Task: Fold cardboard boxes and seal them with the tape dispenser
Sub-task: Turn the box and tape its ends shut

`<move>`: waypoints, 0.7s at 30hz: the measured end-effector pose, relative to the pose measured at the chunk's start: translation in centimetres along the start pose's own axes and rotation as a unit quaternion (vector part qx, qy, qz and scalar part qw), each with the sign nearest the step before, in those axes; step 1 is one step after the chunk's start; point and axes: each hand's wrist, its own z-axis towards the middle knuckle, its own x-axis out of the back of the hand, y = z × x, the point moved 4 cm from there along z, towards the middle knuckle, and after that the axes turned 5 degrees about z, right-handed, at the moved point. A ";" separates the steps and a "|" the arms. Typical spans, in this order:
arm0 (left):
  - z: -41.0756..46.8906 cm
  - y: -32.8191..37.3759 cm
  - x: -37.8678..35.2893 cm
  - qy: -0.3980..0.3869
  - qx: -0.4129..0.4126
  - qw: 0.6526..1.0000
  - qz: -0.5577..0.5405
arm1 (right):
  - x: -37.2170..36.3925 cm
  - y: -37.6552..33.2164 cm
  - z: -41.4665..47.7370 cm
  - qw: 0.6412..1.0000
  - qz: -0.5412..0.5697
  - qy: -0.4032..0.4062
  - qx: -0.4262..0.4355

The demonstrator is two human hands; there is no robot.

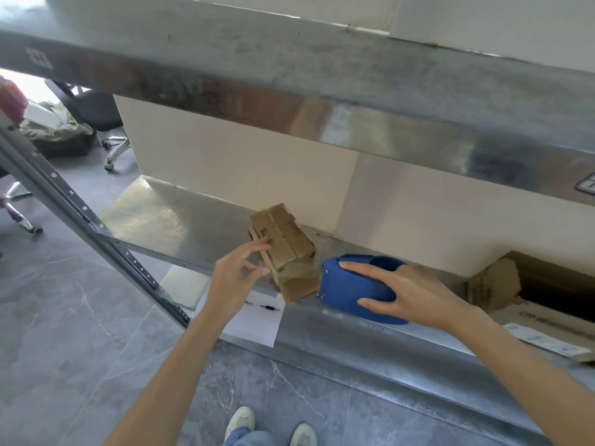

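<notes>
Fingers of the right hand [409,294] wrap the blue tape dispenser [347,284]; the small cardboard box [283,243] touches the loose, spread fingertips of the left hand [233,278]; open carton [492,281] behind the right wrist, contents hidden

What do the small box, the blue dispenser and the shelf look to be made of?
Small box: brown cardboard, matte, with visible flap seams. Blue dispenser: likely moulded plastic, smooth, uniform colour. Shelf: apparently sheet metal, dull grey with soft reflections.
</notes>
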 end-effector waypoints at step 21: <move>1.0 -3.4 -3.6 0.047 -0.124 0.991 0.033 | -1.1 0.1 -0.3 0.996 -0.044 -0.018 -0.078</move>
